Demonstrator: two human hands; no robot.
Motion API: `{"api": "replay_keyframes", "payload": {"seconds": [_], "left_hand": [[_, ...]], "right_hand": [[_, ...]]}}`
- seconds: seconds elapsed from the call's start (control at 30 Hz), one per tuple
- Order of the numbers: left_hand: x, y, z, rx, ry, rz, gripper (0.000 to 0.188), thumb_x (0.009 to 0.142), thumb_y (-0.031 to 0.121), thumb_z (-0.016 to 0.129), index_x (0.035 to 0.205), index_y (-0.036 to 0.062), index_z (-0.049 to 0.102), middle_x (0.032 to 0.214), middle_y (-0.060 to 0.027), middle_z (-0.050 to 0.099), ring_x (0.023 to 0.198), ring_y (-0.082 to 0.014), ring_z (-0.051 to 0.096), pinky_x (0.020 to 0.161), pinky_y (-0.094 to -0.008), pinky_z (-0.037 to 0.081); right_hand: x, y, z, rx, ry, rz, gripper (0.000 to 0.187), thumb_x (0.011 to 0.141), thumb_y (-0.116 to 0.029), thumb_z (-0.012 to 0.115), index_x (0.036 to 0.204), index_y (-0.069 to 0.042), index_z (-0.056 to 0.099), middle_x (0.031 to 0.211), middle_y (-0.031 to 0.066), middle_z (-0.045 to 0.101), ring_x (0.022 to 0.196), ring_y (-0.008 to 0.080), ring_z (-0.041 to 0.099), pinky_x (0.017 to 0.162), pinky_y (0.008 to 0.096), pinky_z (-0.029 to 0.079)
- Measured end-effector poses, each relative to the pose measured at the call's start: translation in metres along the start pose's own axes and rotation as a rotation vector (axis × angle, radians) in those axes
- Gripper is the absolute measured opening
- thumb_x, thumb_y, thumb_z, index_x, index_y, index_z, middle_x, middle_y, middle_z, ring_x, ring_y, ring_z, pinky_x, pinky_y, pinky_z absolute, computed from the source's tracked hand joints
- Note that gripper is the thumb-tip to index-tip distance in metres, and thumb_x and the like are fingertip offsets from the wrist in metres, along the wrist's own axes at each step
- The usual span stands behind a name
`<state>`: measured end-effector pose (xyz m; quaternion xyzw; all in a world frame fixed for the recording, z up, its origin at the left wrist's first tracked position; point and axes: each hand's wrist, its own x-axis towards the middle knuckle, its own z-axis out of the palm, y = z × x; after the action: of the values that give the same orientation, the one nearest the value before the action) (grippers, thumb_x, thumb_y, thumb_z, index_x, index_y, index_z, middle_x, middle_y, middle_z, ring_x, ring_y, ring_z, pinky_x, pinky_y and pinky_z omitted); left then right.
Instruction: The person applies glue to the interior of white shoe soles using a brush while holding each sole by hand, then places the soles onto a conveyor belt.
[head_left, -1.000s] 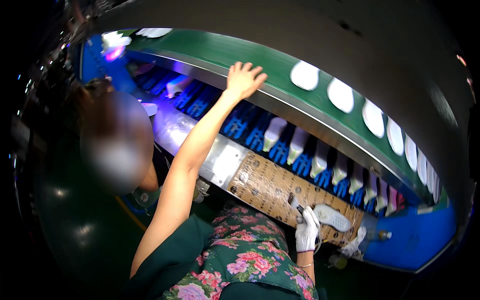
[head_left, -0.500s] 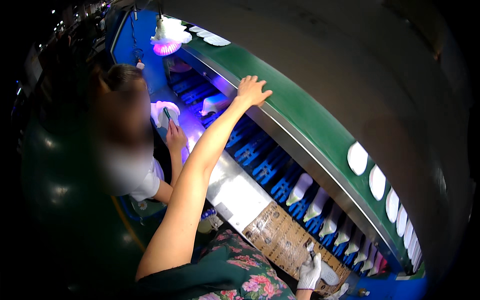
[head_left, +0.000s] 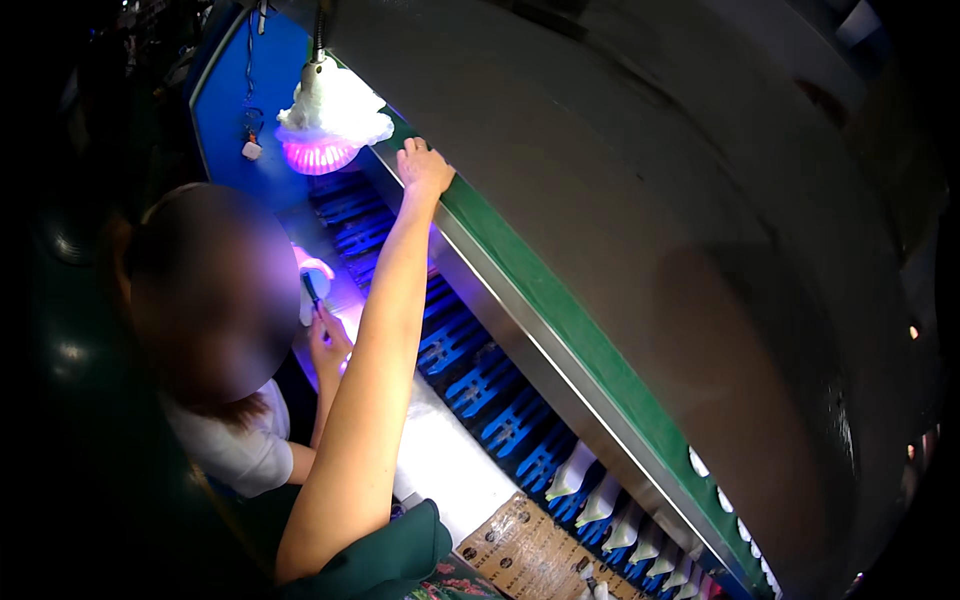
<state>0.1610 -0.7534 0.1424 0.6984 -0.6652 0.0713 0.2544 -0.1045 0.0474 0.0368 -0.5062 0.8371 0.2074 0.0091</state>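
My bare left hand reaches far forward to the green conveyor belt. Its fingers are slightly apart over the belt's near edge, next to the lit lamp, and nothing shows in them. At the bottom edge, only a bit of my white-gloved right hand is in view, with a small brush sticking up from it. Brown cardboard lies under the brush. Several pale shoe-shaped pieces stand in a row beside the cardboard, on blue racks.
To the left, a co-worker's hand holds a dark-handled tool against a pale piece. A metal ledge runs between us and the racks. White sole-shaped pieces lie on the belt at right. A large dark hood overhangs it.
My left hand has moved farther along the belt toward the lamp. The view has shifted, so my right hand is now mostly cut off and fewer white pieces show on the belt.
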Motion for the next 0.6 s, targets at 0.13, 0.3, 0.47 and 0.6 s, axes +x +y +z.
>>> {"api": "replay_keyframes", "payload": {"seconds": [0.13, 0.3, 0.47, 0.6], "left_hand": [[0.014, 0.014, 0.016, -0.032, 0.064, -0.073, 0.051, 0.091, 0.046, 0.055, 0.118, 0.0038, 0.065, 0.119, -0.0110, 0.060, 0.111, -0.0267, 0.051, 0.090, -0.0404, 0.040], [0.034, -0.012, 0.029, -0.159, 0.288, -0.098, 0.029, 0.083, 0.023, 0.069, 0.105, 0.0047, 0.067, 0.106, -0.0183, 0.061, 0.103, -0.0323, 0.058, 0.088, -0.0420, 0.047], [0.000, -0.008, 0.011, -0.494, 0.251, -0.052, 0.029, 0.073, 0.012, 0.078, 0.098, 0.0115, 0.063, 0.106, -0.0219, 0.054, 0.098, -0.0391, 0.060, 0.085, -0.0457, 0.051], [-0.049, -0.009, -0.013, -0.768, 0.371, 0.009, 0.035, 0.071, 0.002, 0.076, 0.098, 0.0069, 0.054, 0.106, -0.0239, 0.045, 0.098, -0.0398, 0.054, 0.083, -0.0452, 0.051]], "right_hand": [[0.007, -0.004, -0.012, 0.022, -0.049, 0.043, 0.057, 0.099, -0.021, 0.052, 0.153, -0.019, 0.033, 0.147, 0.0109, 0.044, 0.113, 0.0240, 0.054, 0.094, 0.0307, 0.044], [0.020, -0.006, -0.018, 0.074, -0.058, 0.021, 0.058, 0.099, -0.021, 0.052, 0.153, -0.021, 0.031, 0.151, 0.0106, 0.040, 0.118, 0.0232, 0.051, 0.098, 0.0288, 0.041], [0.011, -0.009, -0.017, 0.128, -0.073, 0.027, 0.059, 0.099, -0.022, 0.053, 0.154, -0.022, 0.029, 0.154, 0.0102, 0.035, 0.122, 0.0225, 0.048, 0.103, 0.0269, 0.038], [0.003, -0.009, -0.007, 0.193, -0.066, -0.006, 0.061, 0.099, -0.022, 0.053, 0.154, -0.024, 0.027, 0.157, 0.0099, 0.032, 0.126, 0.0219, 0.045, 0.106, 0.0254, 0.036]]}}
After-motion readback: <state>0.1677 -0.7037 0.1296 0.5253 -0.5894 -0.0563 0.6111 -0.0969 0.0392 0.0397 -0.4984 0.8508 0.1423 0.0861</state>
